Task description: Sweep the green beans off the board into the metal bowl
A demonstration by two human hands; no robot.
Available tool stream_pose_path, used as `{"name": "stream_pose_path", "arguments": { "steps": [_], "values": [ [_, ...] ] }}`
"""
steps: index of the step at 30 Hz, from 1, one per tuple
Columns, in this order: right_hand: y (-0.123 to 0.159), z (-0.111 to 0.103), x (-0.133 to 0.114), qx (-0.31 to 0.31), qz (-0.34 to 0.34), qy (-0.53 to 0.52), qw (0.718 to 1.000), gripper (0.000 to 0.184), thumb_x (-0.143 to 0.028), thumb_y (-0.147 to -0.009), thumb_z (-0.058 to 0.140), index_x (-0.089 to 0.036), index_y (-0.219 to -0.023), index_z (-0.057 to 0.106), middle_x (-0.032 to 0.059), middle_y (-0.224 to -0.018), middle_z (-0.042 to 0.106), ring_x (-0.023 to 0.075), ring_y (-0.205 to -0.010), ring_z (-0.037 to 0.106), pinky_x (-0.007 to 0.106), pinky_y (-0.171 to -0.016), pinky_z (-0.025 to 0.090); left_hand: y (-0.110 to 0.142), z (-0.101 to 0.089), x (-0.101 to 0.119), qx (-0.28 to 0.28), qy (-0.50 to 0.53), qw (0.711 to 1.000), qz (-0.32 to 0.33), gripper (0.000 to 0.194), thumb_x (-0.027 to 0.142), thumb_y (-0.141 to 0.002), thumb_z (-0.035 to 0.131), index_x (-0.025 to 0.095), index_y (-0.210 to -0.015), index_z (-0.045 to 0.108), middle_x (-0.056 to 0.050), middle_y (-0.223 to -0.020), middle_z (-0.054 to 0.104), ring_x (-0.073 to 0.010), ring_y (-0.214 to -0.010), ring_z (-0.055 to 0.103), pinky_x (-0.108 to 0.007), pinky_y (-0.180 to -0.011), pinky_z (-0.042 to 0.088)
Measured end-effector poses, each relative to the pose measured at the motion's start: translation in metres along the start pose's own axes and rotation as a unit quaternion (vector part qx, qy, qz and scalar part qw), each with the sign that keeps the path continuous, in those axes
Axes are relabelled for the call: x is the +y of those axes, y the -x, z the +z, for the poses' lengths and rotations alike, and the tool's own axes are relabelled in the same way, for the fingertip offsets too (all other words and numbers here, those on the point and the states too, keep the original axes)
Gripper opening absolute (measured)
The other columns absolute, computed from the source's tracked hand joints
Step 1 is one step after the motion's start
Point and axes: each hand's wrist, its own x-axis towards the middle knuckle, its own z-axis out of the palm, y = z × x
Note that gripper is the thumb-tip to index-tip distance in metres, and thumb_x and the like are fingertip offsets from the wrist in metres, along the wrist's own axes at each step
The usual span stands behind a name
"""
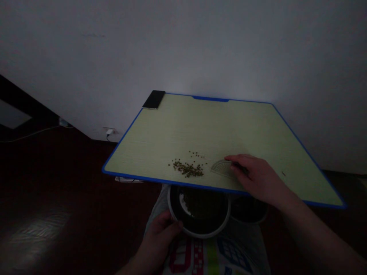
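Note:
My left hand (160, 233) is closed on the near left rim of a round bowl (197, 233) on my lap. Small dark greenish grains (200, 202) lie in that bowl, part of which is hidden by the table's edge. Above the tabletop (200, 130), my right hand (249, 172) pinches a clear protractor (221, 168) with its curved side away from me. To the left of the protractor, near the front edge, lies a loose heap of small greenish-brown grains (189, 169), with several scattered behind it.
A dark phone (154, 99) lies on the table's far left corner. Under the front edge, right of the first bowl, is a second dark bowl (249, 212). A printed bag or cloth (206, 256) covers my lap. The table stands against a wall (183, 46) with a plugged-in charger (109, 132).

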Motion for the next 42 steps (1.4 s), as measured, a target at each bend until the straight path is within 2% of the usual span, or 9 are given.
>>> {"name": "stream_pose_path", "arguments": {
  "steps": [6, 10, 13, 17, 21, 26, 33, 39, 42],
  "values": [
    [-0.005, 0.007, -0.009, 0.003, 0.001, 0.013, 1.000, 0.037, -0.022, -0.103, 0.051, -0.019, -0.124, 0.080, 0.0132, -0.115, 0.085, 0.0288, -0.101, 0.081, 0.045, -0.090, 0.066, 0.002, -0.001, 0.002, -0.001, -0.023, 1.000, 0.012, 0.024, 0.039, -0.074, 0.094, 0.024, -0.091, 0.089, -0.009, -0.098, 0.093, -0.0409, -0.104, 0.084, -0.058, -0.109, 0.058],
    [-0.005, 0.006, -0.003, 0.012, 0.039, 0.033, 0.999, 0.037, -0.023, -0.101, 0.052, -0.019, -0.125, 0.080, 0.0138, -0.114, 0.085, 0.0296, -0.101, 0.081, 0.045, -0.091, 0.066, 0.002, 0.000, -0.002, 0.015, 0.001, 1.000, 0.008, 0.025, 0.038, -0.072, 0.095, 0.024, -0.092, 0.089, -0.008, -0.098, 0.093, -0.0400, -0.101, 0.085, -0.058, -0.108, 0.059],
    [-0.008, 0.005, 0.003, 0.011, 0.050, 0.042, 0.998, 0.039, -0.025, -0.102, 0.051, -0.017, -0.126, 0.080, 0.0152, -0.114, 0.085, 0.0309, -0.100, 0.081, 0.047, -0.091, 0.066, 0.002, 0.000, -0.003, 0.006, 0.005, 1.000, 0.004, 0.022, 0.036, -0.075, 0.093, 0.024, -0.093, 0.089, -0.008, -0.099, 0.093, -0.0392, -0.100, 0.085, -0.058, -0.108, 0.059],
    [-0.020, 0.006, 0.004, 0.003, 0.022, 0.032, 0.999, 0.038, -0.024, -0.102, 0.051, -0.017, -0.126, 0.080, 0.0142, -0.114, 0.085, 0.0294, -0.102, 0.081, 0.045, -0.092, 0.065, 0.002, -0.002, -0.003, -0.011, 0.002, 1.000, 0.003, 0.020, 0.035, -0.078, 0.091, 0.024, -0.094, 0.089, -0.008, -0.101, 0.093, -0.0390, -0.103, 0.085, -0.058, -0.111, 0.058],
    [-0.026, 0.006, 0.003, -0.022, -0.024, 0.003, 0.999, 0.037, -0.020, -0.102, 0.052, -0.021, -0.125, 0.080, 0.0105, -0.116, 0.085, 0.0269, -0.104, 0.080, 0.043, -0.094, 0.064, 0.003, -0.003, -0.003, 0.015, -0.008, 1.000, 0.006, 0.023, 0.038, -0.074, 0.094, 0.024, -0.090, 0.089, -0.008, -0.098, 0.093, -0.0413, -0.104, 0.085, -0.061, -0.112, 0.056],
    [-0.019, 0.002, 0.004, -0.044, -0.047, -0.019, 0.998, 0.038, -0.020, -0.103, 0.050, -0.021, -0.125, 0.081, 0.0113, -0.115, 0.085, 0.0264, -0.104, 0.080, 0.043, -0.093, 0.064, 0.002, -0.001, -0.001, 0.012, -0.006, 1.000, 0.007, 0.023, 0.039, -0.074, 0.094, 0.025, -0.091, 0.089, -0.008, -0.101, 0.093, -0.0416, -0.109, 0.083, -0.061, -0.116, 0.054],
    [-0.008, -0.007, -0.001, -0.075, -0.064, -0.040, 0.994, 0.038, -0.019, -0.103, 0.051, -0.022, -0.124, 0.082, 0.0106, -0.107, 0.085, 0.0250, -0.097, 0.080, 0.041, -0.088, 0.065, 0.001, 0.000, 0.000, 0.009, -0.016, 1.000, 0.000, 0.025, 0.041, -0.072, 0.095, 0.023, -0.088, 0.088, -0.009, -0.091, 0.091, -0.0408, -0.097, 0.084, -0.060, -0.106, 0.060],
    [-0.003, -0.006, -0.006, -0.060, -0.059, -0.035, 0.996, 0.037, -0.020, -0.103, 0.050, -0.018, -0.122, 0.081, 0.0127, -0.109, 0.085, 0.0258, -0.099, 0.081, 0.041, -0.089, 0.066, 0.001, -0.003, -0.002, 0.018, -0.028, 0.999, 0.009, 0.021, 0.039, -0.076, 0.092, 0.025, -0.091, 0.088, -0.008, -0.099, 0.092, -0.0401, -0.105, 0.083, -0.057, -0.110, 0.058],
    [0.001, -0.003, -0.008, -0.056, -0.040, -0.040, 0.997, 0.035, -0.019, -0.101, 0.052, -0.020, -0.121, 0.082, 0.0112, -0.110, 0.086, 0.0254, -0.099, 0.082, 0.040, -0.090, 0.066, 0.002, 0.000, 0.001, 0.017, -0.039, 0.999, 0.005, 0.021, 0.041, -0.074, 0.092, 0.025, -0.088, 0.089, -0.007, -0.093, 0.092, -0.0407, -0.099, 0.084, -0.058, -0.105, 0.060]
  ]
}}
